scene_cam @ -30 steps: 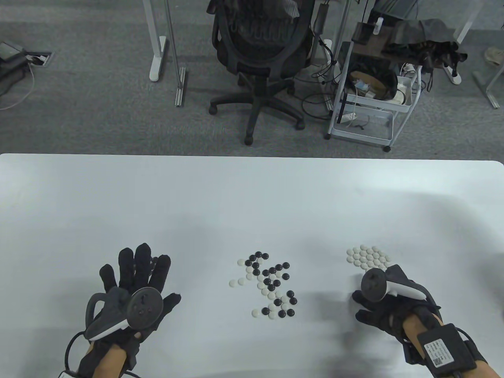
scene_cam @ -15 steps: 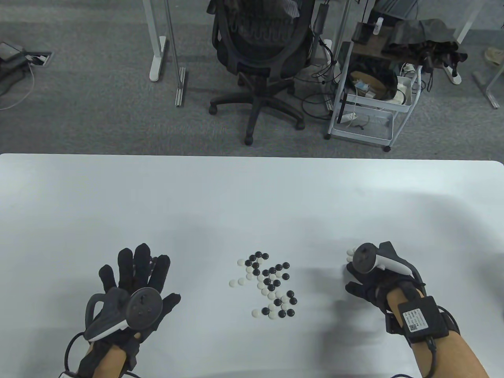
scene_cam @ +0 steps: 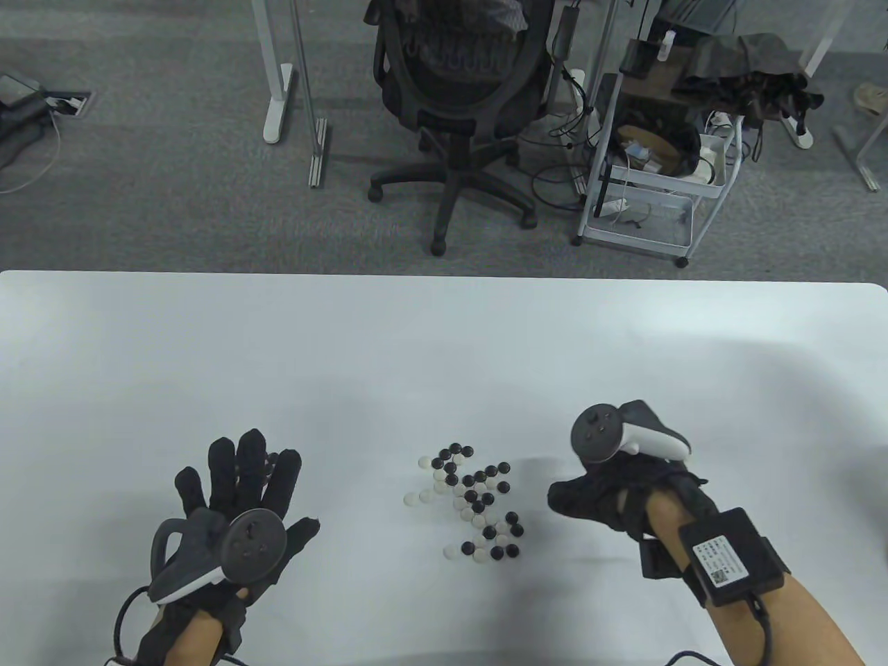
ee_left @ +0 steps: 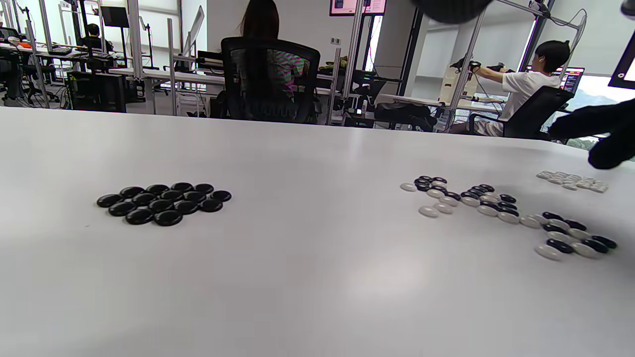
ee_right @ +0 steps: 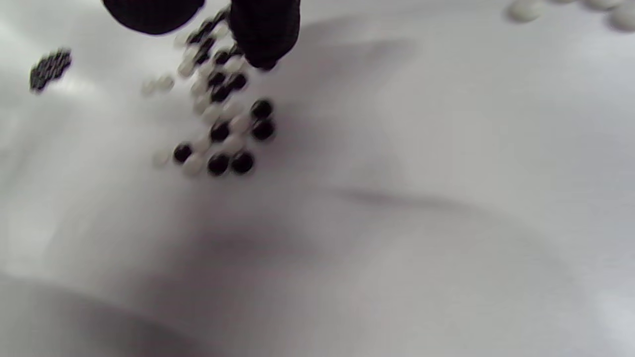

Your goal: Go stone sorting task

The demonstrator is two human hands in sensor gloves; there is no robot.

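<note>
- the table (scene_cam: 444, 333) is big and flat, so stones can sit in groups with room between them.
- the mixed pile (scene_cam: 472, 499) of black and white stones lies in the middle, not sorted yet.
- the left hand (scene_cam: 236, 499) has flat, spread fingers and holds nothing. it hangs over the black pile (ee_left: 163, 202), which sits far left so black stays apart.
- the right hand (scene_cam: 610, 496) is just beside the mixed pile, maybe to pick a stone. i cannot tell if its fingers hold anything.
- the white pile (ee_left: 573, 180) sits far right.
</note>
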